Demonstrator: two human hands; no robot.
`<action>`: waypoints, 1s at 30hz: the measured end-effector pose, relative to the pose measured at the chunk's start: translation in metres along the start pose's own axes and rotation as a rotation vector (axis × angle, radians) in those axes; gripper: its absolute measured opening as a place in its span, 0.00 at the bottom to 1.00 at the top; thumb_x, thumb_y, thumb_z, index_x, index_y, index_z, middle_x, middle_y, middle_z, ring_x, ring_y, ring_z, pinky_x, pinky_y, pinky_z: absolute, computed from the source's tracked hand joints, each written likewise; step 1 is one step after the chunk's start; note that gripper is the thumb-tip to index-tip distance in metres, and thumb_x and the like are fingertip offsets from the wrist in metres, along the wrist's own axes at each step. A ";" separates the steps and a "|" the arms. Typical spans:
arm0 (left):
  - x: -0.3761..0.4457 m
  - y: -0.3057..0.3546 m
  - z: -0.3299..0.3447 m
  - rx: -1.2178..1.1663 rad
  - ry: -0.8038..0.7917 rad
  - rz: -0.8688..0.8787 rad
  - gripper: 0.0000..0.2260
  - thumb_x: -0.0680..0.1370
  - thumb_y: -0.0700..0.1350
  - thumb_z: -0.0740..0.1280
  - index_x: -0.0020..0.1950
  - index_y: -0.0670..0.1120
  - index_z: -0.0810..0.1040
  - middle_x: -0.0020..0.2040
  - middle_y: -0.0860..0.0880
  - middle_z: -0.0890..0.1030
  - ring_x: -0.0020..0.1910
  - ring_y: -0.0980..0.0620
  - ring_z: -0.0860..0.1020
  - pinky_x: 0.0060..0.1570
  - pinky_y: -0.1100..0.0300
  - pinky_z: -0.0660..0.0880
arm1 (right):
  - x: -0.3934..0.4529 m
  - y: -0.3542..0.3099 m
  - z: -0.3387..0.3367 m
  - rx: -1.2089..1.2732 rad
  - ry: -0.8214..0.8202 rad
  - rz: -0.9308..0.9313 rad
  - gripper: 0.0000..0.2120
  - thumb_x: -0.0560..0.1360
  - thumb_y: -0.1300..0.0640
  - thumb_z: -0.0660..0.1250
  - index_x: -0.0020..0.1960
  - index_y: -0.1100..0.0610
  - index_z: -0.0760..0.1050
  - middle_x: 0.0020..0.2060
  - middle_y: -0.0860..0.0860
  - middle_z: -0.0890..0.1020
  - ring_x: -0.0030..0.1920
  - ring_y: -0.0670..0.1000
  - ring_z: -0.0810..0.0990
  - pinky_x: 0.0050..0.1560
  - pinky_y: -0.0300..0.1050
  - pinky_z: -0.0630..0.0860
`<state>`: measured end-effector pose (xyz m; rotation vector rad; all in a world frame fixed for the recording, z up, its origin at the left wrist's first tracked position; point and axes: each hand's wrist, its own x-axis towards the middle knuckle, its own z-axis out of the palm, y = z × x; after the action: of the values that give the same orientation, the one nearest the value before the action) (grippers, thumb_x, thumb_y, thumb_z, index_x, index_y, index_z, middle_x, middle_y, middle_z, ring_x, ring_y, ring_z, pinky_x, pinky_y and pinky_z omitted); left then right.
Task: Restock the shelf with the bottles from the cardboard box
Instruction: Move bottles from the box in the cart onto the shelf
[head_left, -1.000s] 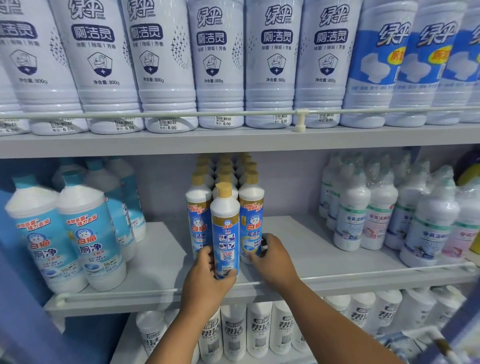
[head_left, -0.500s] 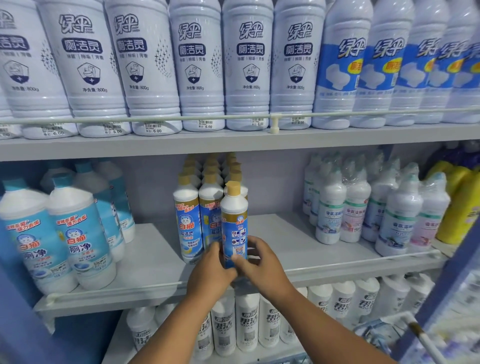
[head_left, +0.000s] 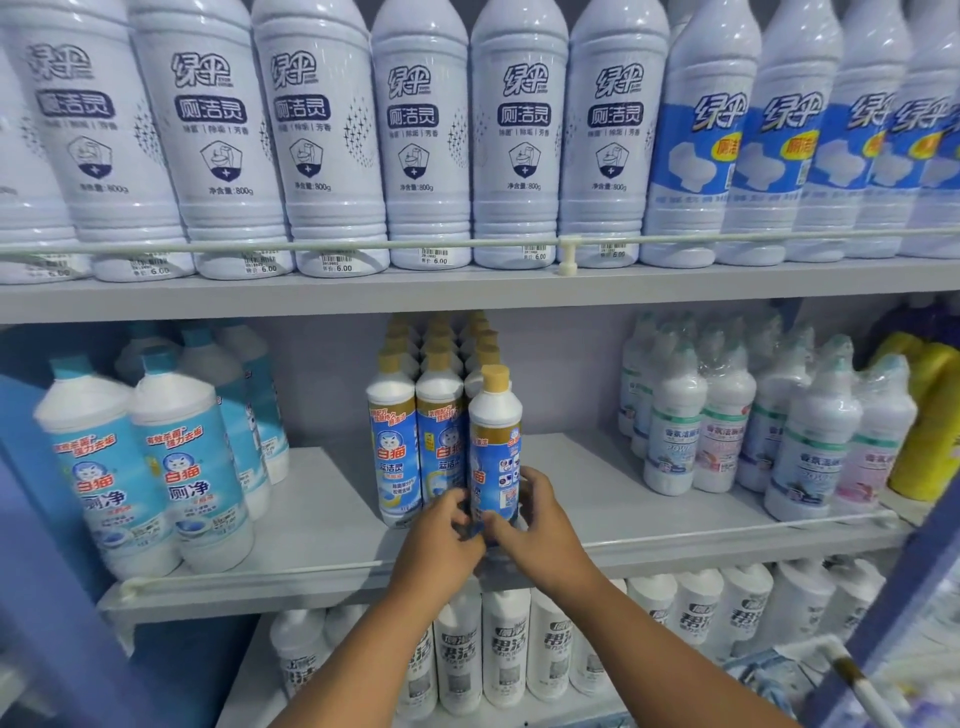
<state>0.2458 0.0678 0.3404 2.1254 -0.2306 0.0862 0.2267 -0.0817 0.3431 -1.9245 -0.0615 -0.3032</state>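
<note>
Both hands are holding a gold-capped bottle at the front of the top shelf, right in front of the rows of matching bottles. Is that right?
Not quite. The head view shows both hands, left hand and right hand, holding the gold-capped bottle on the middle shelf, not the top one. It does stand in front of the matching bottles.

Bright even light, bowed wide-angle edges, blurred lower-right corner

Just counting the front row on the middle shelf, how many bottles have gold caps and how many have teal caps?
Gold-capped bottles: 3, including the held bottle
Teal-capped bottles: 2
Total: 5
</note>
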 end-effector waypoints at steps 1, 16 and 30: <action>0.000 0.000 0.001 0.008 0.009 -0.002 0.15 0.70 0.45 0.73 0.51 0.58 0.73 0.46 0.52 0.80 0.42 0.56 0.82 0.47 0.51 0.81 | 0.001 0.000 0.000 -0.049 0.012 0.016 0.31 0.72 0.51 0.77 0.70 0.51 0.66 0.62 0.46 0.69 0.56 0.37 0.75 0.65 0.38 0.72; 0.002 -0.002 0.006 0.020 -0.021 -0.019 0.19 0.70 0.50 0.74 0.55 0.62 0.69 0.49 0.60 0.82 0.43 0.59 0.83 0.47 0.51 0.81 | 0.002 -0.001 -0.008 -0.175 0.037 0.016 0.26 0.72 0.49 0.77 0.68 0.49 0.75 0.58 0.47 0.77 0.55 0.43 0.78 0.60 0.41 0.78; -0.009 -0.009 0.011 0.296 0.121 0.091 0.18 0.74 0.59 0.68 0.62 0.56 0.73 0.56 0.54 0.82 0.54 0.50 0.80 0.52 0.51 0.79 | -0.010 0.005 -0.006 -0.360 0.011 -0.055 0.20 0.77 0.48 0.69 0.67 0.52 0.74 0.56 0.50 0.80 0.55 0.46 0.77 0.51 0.33 0.69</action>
<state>0.2386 0.0640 0.3255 2.3933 -0.2559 0.3190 0.2169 -0.0879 0.3383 -2.2810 -0.0558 -0.3816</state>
